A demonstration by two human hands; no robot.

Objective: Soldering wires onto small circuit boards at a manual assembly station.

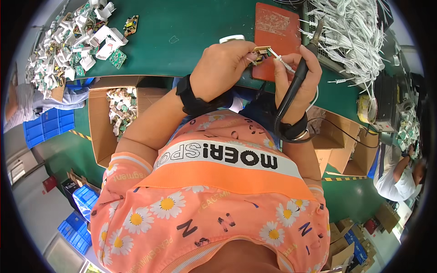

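My left hand [223,63] pinches a small circuit board [261,55] by its edge, above the near end of a reddish-brown mat [276,22]. In my right hand [303,93] is a soldering iron [297,77] with a black handle, its tip pointing up and away from the board. The thumb and a finger of that same hand also grip a white cable [287,66], whose end reaches the board. Whether the wire ends touch the board is too small to tell. Behind my left hand a white round object [232,38] is partly hidden.
Piled at the left of the green table [182,20] are circuit boards and white plastic housings [68,45]; a single board [131,25] lies beside them. White cables [350,36] heap at the right. Cardboard boxes [101,123] stand below the table edge. Other people sit at both sides.
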